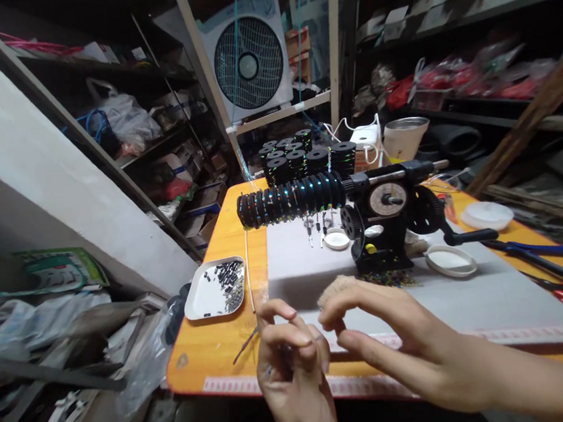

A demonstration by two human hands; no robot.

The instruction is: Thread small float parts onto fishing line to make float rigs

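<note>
Right into close work at the bottom centre of the frame: left hand (296, 377) with fingers curled in toward the thumb, impossible to tell whether gripping anything. Just beside, reaching in from the lower right, right hand (415, 338), with thumb and forefinger bent toward the left fingertips; too blurred to tell whether pinching something fine. Immediately left of the left hand, over the orange tabletop (210, 349), a thin dark strip (244, 348), slanting, with upper end close to the fingers; held or merely lying there, cannot tell. Left of centre, a white tray (200, 290) of small black pieces (228, 274). Across the middle, above the hands, a black hand-cranked device (380, 247) on a grey board (474, 321), with a beaded black roll (290, 198) jutting leftward. At the right edge, blue-handled pliers (552, 249). And up top, centre, a box fan (249, 67).
</note>
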